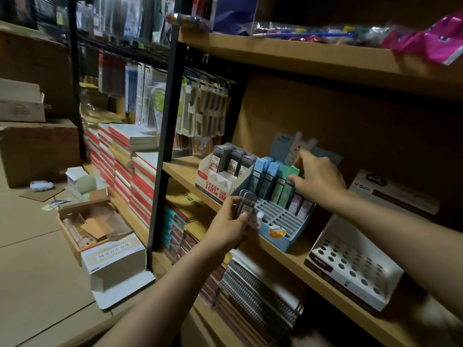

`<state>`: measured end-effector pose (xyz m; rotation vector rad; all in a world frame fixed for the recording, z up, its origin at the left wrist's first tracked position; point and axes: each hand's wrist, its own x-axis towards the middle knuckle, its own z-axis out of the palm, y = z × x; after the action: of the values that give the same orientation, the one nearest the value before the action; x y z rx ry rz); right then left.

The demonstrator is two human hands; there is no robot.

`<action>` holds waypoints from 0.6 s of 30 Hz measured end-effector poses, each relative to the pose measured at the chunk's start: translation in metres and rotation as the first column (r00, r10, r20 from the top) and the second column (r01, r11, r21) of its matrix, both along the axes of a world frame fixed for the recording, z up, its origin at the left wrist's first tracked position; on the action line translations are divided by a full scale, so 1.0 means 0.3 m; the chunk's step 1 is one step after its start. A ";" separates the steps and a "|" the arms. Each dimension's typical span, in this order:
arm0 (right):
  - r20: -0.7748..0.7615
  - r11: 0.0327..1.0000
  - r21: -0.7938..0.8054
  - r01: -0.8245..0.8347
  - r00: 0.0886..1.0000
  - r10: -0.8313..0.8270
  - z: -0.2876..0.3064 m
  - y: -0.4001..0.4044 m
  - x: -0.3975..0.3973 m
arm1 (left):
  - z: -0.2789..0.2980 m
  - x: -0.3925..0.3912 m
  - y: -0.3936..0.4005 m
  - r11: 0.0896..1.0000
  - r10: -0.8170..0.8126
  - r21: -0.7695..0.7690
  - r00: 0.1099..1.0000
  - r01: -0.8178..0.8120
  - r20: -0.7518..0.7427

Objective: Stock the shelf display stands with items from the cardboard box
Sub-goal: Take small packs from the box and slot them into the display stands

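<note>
A blue slotted display stand sits on the middle wooden shelf, holding blue, green and pink lead cases in its back rows. My right hand pinches a green case standing in the stand. My left hand grips a small stack of grey cases at the stand's front left corner. A white stand with grey cases stands to the left. An open cardboard box lies on the floor.
An empty white stand with round holes sits right of the blue one, a white carton behind it. Notebook stacks fill the lower left shelves. An open white box and brown cartons rest on the floor.
</note>
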<state>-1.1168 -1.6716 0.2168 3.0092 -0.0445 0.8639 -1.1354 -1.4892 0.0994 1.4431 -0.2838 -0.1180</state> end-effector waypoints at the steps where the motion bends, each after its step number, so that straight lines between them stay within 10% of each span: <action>1: 0.003 1.000 -0.015 0.004 1.000 -0.004 -0.002 -0.002 0.002 | 0.001 0.000 0.000 1.000 0.001 -0.003 1.000 -0.001 -0.002; 15: 0.020 0.988 -0.106 0.113 0.994 -0.111 -0.024 0.008 0.025 | 0.043 -0.007 0.043 0.985 0.019 -0.172 0.999 -0.025 -0.037; 18: 0.068 0.992 0.086 -0.093 0.994 0.087 -0.009 0.049 -0.010 | 0.054 -0.012 0.048 0.981 -0.016 -0.194 0.999 0.009 -0.036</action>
<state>-1.1197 -1.6569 0.2143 3.0863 0.0544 0.9919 -1.1391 -1.4748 0.1155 1.2440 -0.2660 -0.1244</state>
